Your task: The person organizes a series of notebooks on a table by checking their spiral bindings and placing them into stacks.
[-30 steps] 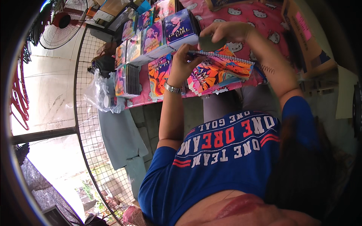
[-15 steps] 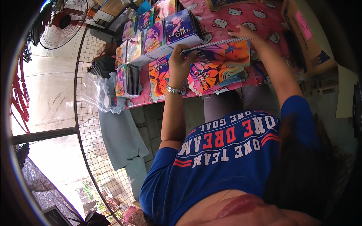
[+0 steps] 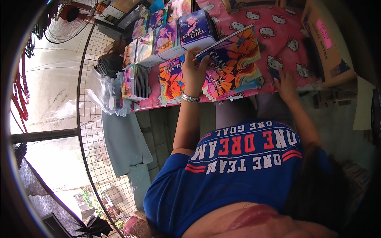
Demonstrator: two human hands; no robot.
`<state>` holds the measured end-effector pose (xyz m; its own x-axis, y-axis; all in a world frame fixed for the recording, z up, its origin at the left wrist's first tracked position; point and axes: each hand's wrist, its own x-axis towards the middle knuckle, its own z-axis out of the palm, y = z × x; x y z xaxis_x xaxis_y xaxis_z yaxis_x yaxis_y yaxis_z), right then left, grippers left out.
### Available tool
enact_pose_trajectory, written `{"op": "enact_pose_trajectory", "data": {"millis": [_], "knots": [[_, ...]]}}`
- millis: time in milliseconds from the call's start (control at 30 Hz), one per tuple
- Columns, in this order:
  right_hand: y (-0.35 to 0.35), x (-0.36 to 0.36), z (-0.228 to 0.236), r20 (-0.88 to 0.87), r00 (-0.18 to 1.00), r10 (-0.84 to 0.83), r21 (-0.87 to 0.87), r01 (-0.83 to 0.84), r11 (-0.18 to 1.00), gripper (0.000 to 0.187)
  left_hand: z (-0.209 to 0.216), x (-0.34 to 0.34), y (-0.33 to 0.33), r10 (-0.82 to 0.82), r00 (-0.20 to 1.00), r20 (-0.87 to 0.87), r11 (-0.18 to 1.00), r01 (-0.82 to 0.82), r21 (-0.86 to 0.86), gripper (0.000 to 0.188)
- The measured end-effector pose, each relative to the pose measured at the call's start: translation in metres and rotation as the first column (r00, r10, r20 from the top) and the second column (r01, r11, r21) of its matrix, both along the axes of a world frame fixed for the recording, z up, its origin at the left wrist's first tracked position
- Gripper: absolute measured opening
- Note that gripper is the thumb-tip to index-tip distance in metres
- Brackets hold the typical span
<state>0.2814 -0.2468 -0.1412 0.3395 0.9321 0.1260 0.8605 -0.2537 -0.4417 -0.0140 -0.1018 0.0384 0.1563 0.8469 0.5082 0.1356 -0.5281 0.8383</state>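
Observation:
My left hand [image 3: 194,70] grips a spiral notebook [image 3: 241,47] by the left end of its coil. This notebook has a bright orange and purple cover and stands tilted above a stack of like notebooks [image 3: 222,84] at the table's near edge. Another colourful stack [image 3: 171,81] lies just left of my left wrist. My right hand [image 3: 287,85] is down at the table's near right, its fingers bent round a small dark object [image 3: 274,73] whose kind I cannot make out.
Several notebook stacks [image 3: 166,39] stand at the back left of the pink patterned tablecloth [image 3: 274,20]. A cardboard box [image 3: 328,47] stands at the right. Clear plastic wrapping [image 3: 104,93] hangs by the left edge, near a wire mesh [image 3: 93,119]. A fan [image 3: 70,23] is farther left.
My right hand has left the far side of the notebook and come down right to the small dark object. The notebook's right end has tilted up, still in my left hand.

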Motion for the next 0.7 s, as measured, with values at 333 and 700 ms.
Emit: {"op": "enact_pose_trajectory", "data": {"millis": [333,700], "knots": [[0.032,-0.106,0.164,-0.258,0.708,0.657,0.617,-0.402,0.676,0.060,0.001,-0.014,-0.010,-0.073,0.994,-0.077,0.978,0.056,-0.202,0.012],[0.045,-0.127,0.179,-0.120,0.742,0.660,0.598,-0.477,0.644,0.057,-0.009,-0.014,-0.020,0.030,1.000,-0.010,0.971,-0.031,-0.237,0.013]]}}
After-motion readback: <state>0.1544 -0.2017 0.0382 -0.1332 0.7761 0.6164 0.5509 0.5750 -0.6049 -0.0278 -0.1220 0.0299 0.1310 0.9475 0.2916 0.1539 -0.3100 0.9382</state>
